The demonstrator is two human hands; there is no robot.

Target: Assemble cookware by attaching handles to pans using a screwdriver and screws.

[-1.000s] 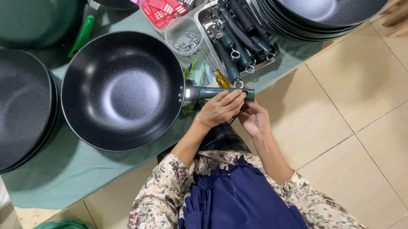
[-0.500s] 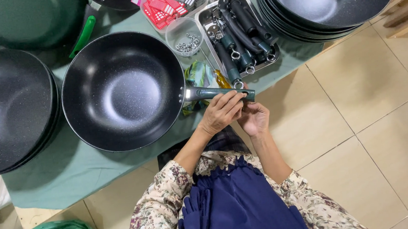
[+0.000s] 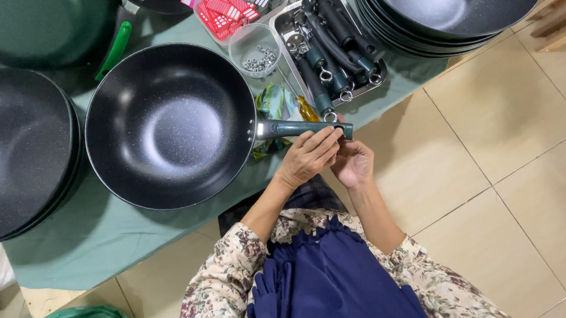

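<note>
Little has changed: my left hand still clasps the wok handle, right hand pinching its end

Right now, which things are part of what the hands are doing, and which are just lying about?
In hand:
- left hand and right hand, both at the handle
- black wok that the handle joins

Lying about:
- metal tray of spare handles
- clear cup of small hardware
- stacked woks, far end
- stacked woks, other side
</note>
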